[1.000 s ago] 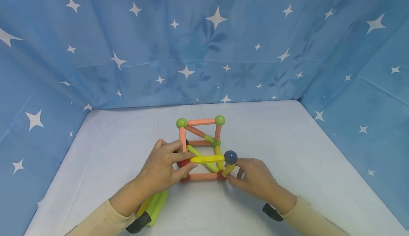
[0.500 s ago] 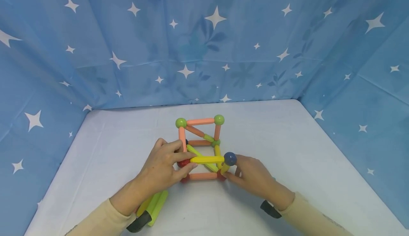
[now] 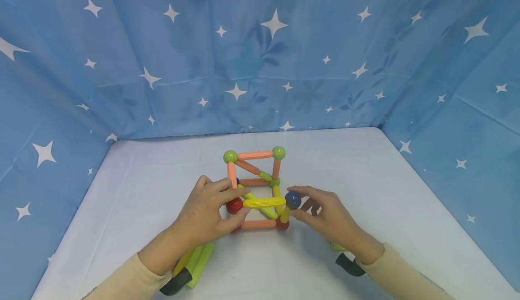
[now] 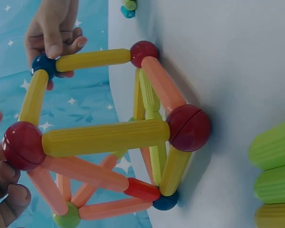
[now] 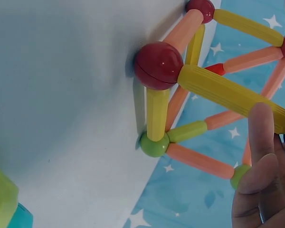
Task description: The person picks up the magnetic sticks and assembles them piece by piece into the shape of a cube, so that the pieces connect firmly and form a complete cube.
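Your two hands are both at the frame (image 4: 107, 137) of rods and balls, which stands on the white table (image 3: 406, 200), in front of the blue curtain (image 3: 252, 56) with white stars. With your left hand (image 3: 211, 207) you pinch the red ball (image 3: 234, 205) at the upper near left corner, the index finger above and the thumb below. With your right hand (image 3: 331, 216) you grasp the blue ball (image 3: 293, 200) at the upper near right corner, between thumb and finger; the right wrist view shows a fingertip also on the yellow upright (image 5: 228, 90) just beside this ball. A yellow rod (image 3: 265, 202) joins the two balls that you hold. The upright goes down from the blue ball and touches the dark red ball (image 3: 282, 222) on the table. Along the lower near side lies an orange rod (image 3: 259, 224), and at the far top a pink rod (image 3: 255, 155) connects two green balls (image 3: 278, 152). Loose rods (image 3: 201, 264) lie side by side near your left forearm, and a light green piece (image 3: 337, 247) is partly hidden near your right wrist.
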`<state>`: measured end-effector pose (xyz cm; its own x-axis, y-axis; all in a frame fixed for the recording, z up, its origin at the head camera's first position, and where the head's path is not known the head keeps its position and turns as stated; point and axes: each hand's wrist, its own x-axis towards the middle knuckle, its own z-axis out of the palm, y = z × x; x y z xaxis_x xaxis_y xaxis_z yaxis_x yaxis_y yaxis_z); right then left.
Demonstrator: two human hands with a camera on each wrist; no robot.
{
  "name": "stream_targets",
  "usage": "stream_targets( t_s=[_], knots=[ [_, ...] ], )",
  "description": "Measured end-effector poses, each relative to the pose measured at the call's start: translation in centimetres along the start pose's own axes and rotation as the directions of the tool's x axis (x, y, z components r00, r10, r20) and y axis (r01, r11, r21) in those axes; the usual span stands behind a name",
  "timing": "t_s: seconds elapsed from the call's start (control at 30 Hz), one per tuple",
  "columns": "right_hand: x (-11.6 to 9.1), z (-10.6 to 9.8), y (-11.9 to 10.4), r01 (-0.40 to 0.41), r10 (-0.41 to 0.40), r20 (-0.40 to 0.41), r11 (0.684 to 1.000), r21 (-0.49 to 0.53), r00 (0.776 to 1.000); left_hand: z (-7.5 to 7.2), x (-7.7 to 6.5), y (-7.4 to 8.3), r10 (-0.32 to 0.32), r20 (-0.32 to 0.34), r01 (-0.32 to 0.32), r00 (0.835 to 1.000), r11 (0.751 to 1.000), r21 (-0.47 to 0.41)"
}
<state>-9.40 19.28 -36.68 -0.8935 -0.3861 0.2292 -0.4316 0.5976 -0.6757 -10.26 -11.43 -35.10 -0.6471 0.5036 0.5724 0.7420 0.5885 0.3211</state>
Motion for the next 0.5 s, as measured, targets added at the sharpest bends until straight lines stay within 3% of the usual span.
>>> stream_targets(
  t_s=[0.17,0.3,0.4,0.5],
  knots=[
    [0.1,-0.1,0.1,-0.014,0.014,0.019,1.000,-0.013,1.000,-0.2,0.0,-0.2,-0.035,-0.022,0.033,0.999,0.996,-0.082],
    [0.2,-1.3,0.7,-0.020,0.025,0.084,0.998,-0.063,0.996,-0.2,0.0,-0.2,-0.031,-0.029,0.028,0.999,0.994,-0.101],
    [0.2,-2.8,1.6,-0.033,0.066,0.175,0.982,-0.185,0.982,-0.3,0.1,-0.2,-0.037,-0.020,0.035,0.999,0.993,-0.112],
    [-0.1,-4.0,2.7,-0.036,0.142,0.277,0.935,-0.354,0.950,-0.4,0.1,-0.1,-0.052,-0.009,0.051,0.999,0.991,-0.121]
  ],
)
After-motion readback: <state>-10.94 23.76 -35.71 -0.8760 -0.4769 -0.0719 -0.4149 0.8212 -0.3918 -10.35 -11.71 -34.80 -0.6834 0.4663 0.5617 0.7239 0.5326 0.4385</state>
